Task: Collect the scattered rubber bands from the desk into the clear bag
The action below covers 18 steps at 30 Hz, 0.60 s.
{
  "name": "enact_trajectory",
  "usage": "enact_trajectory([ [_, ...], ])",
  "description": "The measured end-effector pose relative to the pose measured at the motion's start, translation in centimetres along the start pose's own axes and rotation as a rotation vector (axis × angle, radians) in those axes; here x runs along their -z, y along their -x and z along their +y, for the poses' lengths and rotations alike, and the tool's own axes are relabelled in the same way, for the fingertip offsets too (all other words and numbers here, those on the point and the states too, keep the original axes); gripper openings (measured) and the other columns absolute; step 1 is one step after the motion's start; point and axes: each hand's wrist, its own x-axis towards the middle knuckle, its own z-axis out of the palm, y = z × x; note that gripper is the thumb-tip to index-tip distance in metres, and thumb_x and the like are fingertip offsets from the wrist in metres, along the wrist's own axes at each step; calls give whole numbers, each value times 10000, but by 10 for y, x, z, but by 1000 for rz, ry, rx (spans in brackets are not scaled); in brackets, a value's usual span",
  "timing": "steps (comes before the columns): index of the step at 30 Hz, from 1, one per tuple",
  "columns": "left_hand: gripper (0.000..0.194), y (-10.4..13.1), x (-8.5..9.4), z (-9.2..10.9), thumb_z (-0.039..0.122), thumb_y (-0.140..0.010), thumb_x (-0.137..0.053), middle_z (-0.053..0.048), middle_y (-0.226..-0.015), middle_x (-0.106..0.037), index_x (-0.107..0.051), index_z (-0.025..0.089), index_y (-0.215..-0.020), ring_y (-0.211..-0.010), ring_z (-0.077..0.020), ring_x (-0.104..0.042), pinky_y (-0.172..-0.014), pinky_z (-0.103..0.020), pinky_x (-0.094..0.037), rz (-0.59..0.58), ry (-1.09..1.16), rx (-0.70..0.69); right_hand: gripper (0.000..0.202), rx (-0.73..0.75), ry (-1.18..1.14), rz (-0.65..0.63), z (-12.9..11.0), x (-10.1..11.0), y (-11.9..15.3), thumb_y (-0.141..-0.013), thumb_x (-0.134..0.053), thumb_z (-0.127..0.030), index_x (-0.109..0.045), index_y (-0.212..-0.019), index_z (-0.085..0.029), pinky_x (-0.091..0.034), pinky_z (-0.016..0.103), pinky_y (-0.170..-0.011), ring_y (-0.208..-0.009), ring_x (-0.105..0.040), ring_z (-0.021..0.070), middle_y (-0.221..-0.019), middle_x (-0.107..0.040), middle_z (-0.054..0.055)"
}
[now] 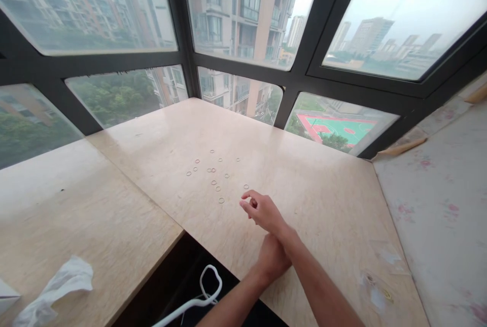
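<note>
Thin round rings [221, 200], mostly dull grey with two reddish, about a dozen, lie scattered flat on the pale wood-grain worktop [327, 195], mid-area. One reddish ring touches or overlaps a grey neighbour; most others lie apart. Nearest the person: a single grey ring [246, 186], just beyond the right hand [268, 211]. That hand: bare, fingers loosely curled, thumb and index tips slightly parted, nothing visible between them. Left hand [273, 255] under the right wrist, forearms crossed; its fingers hidden, state cannot be told. Near left edge: crumpled white tissue [63, 284]. Dark gap below the worktop's inner corner, white looped cable [211, 286] in it. Right: small clear plastic packet [377, 297], contents unclear; wall in pale floral paper [437, 215]. Beyond: dark-framed windows [243, 61], apartment blocks, green-and-red sports court [342, 126].
</note>
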Motion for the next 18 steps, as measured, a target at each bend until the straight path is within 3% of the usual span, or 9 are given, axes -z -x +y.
enact_trajectory([
  [3,124,3,5,3,196,-778,-532,-47,-648,-587,-529,175,-657,-595,-185,-528,-562,-299,-369,33,-38,-8,194,30,236,-116,-4,-7,-36,-894,-509,-296,-613,-1024,-197,-375,197,-532,-506,-566,99,-597,-629,-43],
  [9,228,6,11,6,286,-809,-537,-69,-670,-632,-514,178,-610,-640,-212,-574,-568,-303,-380,40,90,4,324,47,451,-201,-7,-34,-111,-867,-549,-293,-596,-1175,-204,-401,228,-641,-765,-630,159,-785,-697,15],
  [13,263,8,10,4,406,-824,-548,-88,-724,-650,-568,181,-690,-774,-253,-581,-635,-326,-428,58,267,74,357,58,555,-226,-15,-53,-154,-891,-502,-294,-571,-1239,-258,-420,249,-719,-911,-628,182,-935,-704,30],
  [18,260,10,13,5,438,-790,-605,-125,-890,-664,-597,179,-778,-946,-307,-556,-746,-367,-447,16,467,150,271,72,689,-273,-18,-68,-182,-895,-479,-262,-642,-1111,-252,-438,291,-758,-974,-623,218,-1041,-684,70],
])
